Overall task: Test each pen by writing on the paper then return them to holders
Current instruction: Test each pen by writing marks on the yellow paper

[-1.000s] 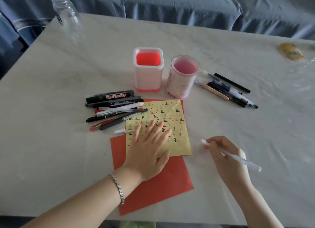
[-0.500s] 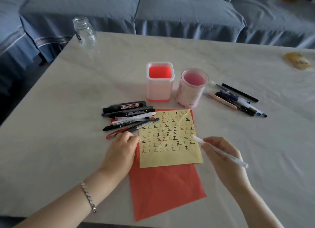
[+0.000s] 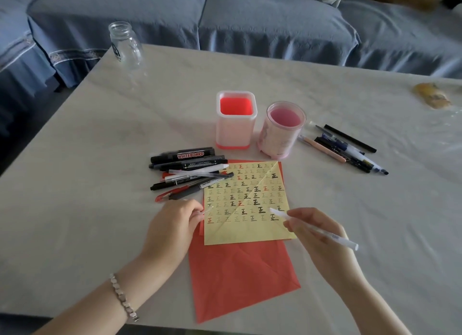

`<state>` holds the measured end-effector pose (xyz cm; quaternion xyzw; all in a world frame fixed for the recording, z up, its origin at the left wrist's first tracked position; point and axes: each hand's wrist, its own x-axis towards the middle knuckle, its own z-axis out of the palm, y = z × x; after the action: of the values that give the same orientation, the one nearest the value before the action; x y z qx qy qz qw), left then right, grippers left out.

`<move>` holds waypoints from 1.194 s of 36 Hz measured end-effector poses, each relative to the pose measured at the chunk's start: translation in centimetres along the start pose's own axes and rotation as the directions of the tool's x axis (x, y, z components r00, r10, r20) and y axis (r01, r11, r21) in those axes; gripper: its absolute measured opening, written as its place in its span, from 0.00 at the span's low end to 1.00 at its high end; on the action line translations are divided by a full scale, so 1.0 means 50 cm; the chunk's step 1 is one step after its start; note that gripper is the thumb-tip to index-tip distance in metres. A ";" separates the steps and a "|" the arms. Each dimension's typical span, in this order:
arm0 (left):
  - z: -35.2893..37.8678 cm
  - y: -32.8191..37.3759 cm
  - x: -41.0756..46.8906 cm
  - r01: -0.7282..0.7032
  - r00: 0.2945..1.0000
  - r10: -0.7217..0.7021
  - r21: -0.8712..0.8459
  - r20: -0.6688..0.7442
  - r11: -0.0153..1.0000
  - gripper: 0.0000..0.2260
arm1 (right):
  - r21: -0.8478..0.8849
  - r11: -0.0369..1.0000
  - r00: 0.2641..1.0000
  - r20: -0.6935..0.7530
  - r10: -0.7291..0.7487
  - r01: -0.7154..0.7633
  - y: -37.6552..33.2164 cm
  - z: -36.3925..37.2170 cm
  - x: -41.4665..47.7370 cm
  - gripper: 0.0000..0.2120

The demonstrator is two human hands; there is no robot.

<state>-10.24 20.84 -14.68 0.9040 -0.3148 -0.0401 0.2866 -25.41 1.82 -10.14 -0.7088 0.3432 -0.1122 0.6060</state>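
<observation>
A yellow paper (image 3: 247, 232) covered in rows of written marks lies on a red sheet (image 3: 237, 279). My right hand (image 3: 325, 257) grips a white pen (image 3: 337, 238), whose tip hovers at the paper's lower right by the last marks. At the paper's left edge my left hand (image 3: 170, 229) has its fingers curled and pinches what looks like a small clear pen cap (image 3: 206, 209). Behind the paper stand a square red-and-white holder (image 3: 236, 132) and a round pink holder (image 3: 277, 142), both without pens.
A pile of markers and pens (image 3: 190, 169) lies left of the paper, and several more pens (image 3: 345, 149) lie right of the round holder. A glass jar (image 3: 126, 45) stands at the table's far left corner. A yellow object (image 3: 432, 98) sits far right. A blue sofa (image 3: 275, 17) runs behind.
My left hand lifted off the paper, moved to its left edge and curled around the small cap. My right hand brought the pen's tip in over the paper.
</observation>
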 end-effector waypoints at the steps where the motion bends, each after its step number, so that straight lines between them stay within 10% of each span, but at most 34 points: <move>1: -0.003 0.007 -0.003 -0.002 1.000 0.002 -0.057 -0.006 0.998 0.01 | 0.002 1.000 1.000 0.003 -0.001 0.001 -0.001 0.000 -0.001 0.09; 11: -0.038 0.107 -0.014 0.219 0.976 -0.146 -0.662 0.164 0.717 0.06 | 0.213 0.976 0.994 0.084 -0.069 0.050 -0.060 -0.002 -0.026 0.05; 17: -0.053 0.133 -0.020 0.184 0.983 -0.120 -0.698 0.139 0.693 0.06 | 0.295 0.950 0.982 0.123 -0.141 0.100 -0.077 -0.006 -0.033 0.28; 32: -0.061 0.151 -0.027 0.164 0.986 -0.099 -0.755 0.132 0.635 0.06 | 0.283 0.952 0.979 0.131 -0.157 0.115 -0.081 -0.002 -0.044 0.26; 37: -0.061 0.156 -0.027 0.131 0.991 -0.062 -0.729 0.120 0.672 0.08 | 0.232 0.969 0.984 0.130 -0.122 0.089 -0.077 -0.001 -0.041 0.06; 43: -0.065 0.160 -0.028 0.077 0.992 0.012 -0.673 0.126 0.735 0.10 | 0.248 0.965 0.982 0.139 -0.126 0.089 -0.070 0.003 -0.039 0.16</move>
<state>-14.92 18.16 -7.80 0.7392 -0.2796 -0.2116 0.5750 -25.52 3.25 -6.42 -0.6543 0.2406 -0.1309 0.7049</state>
